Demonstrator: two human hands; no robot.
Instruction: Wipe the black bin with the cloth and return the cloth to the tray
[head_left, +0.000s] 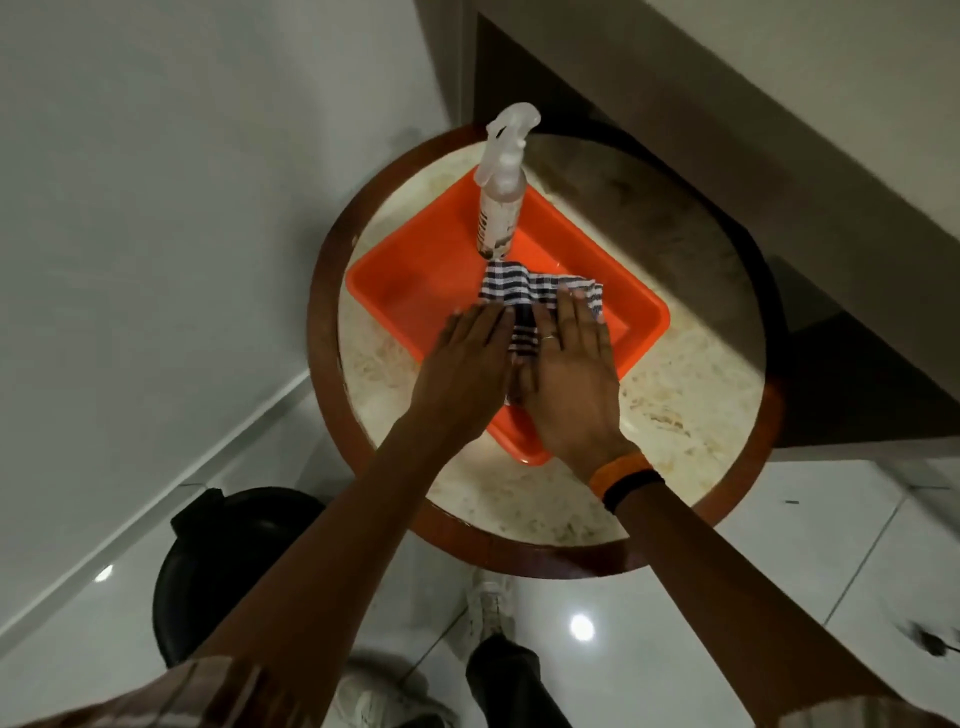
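A black-and-white checked cloth (524, 296) lies in the orange tray (415, 280) on a round table. Both hands rest flat on the cloth's near part. My left hand (462, 364) covers its left side, fingers stretched out. My right hand (571, 374), with a ring, presses its right side. The cloth's far end shows beyond the fingertips. The black bin (208, 561) stands on the floor at the lower left, partly hidden behind my left forearm.
A clear spray bottle (501, 192) stands upright in the tray's far corner, close to the cloth. The round marble-topped table (675, 405) has a dark wooden rim. A wall rises at the left, a dark cabinet at the right. My shoes show below the table.
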